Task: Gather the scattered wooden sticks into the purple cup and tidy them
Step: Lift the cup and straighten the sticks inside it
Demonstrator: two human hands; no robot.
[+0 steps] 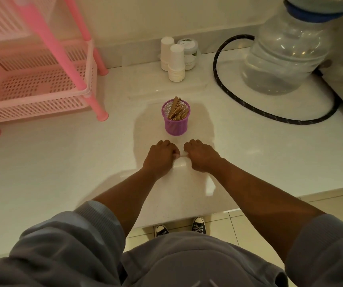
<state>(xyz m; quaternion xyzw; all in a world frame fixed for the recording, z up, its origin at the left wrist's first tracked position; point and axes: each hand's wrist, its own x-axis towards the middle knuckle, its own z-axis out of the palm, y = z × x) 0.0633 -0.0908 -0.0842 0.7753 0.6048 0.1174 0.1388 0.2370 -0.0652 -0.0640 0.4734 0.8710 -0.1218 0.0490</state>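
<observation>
Both hands down on the white stone desk (62,162), knuckles up, fingers curled under. Left hand (160,156) and right hand (200,156) nearly touching at the thumbs, a small pale thing pinched between them (too small and washed out to name). Cannot tell how tight the curl is, nor whether either palm hides anything more. Bare forearms reaching back to pushed-up grey sweatshirt sleeves (96,220).

Just beyond the knuckles, apart from them, the purple wire-mesh cup (176,123), upright on the desk. Inside it a bundle of thin wooden sticks (176,110), leaning toward the left rim, tips fanned above the edge. No loose sticks to be made out on the surface around it.

Farther back, near the wall, two stacks of white paper cups (175,63), upside down, side by side and touching. Right behind them a small clear jar with a pale lid (189,52), label unreadable.

Off to the left, a pink plastic lattice rack with pink posts (42,83), standing on the desk. Off to the right, a large clear water bottle with a blue collar (286,52), inverted on a dispenser, and a black braided cable (249,108) looping across the desk in front of it.

Below the desk edge, pale floor tiles and two dark canvas sneakers with white toe caps (198,224).
</observation>
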